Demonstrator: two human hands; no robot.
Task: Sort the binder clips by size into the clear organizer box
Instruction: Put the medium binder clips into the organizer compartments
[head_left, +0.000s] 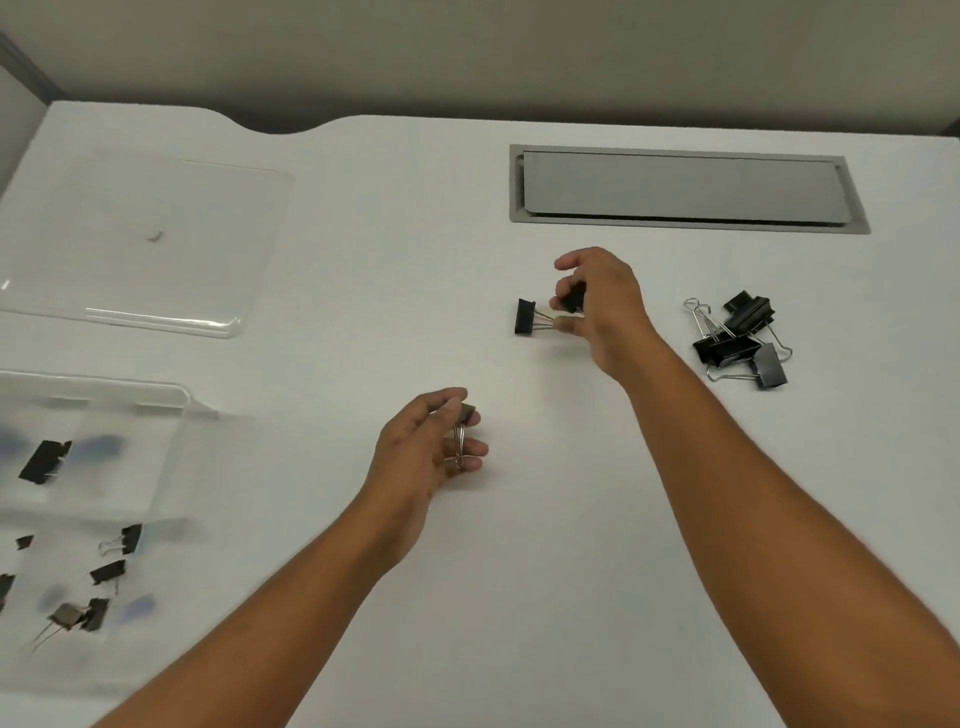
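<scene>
Holding binder clips (525, 316) in both hands.

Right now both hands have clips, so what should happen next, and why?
Probably the left hand should carry its clip over to the clear organizer box beside it. That hand is nearer the box, which already holds sorted clips, and its grip looks secure.

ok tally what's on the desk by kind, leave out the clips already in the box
held binder clips: 3 (left hand 1, right hand 2)
loose pile clips: about 4, overlapping
clear lid: 1
organizer box: 1
total: about 9
</scene>
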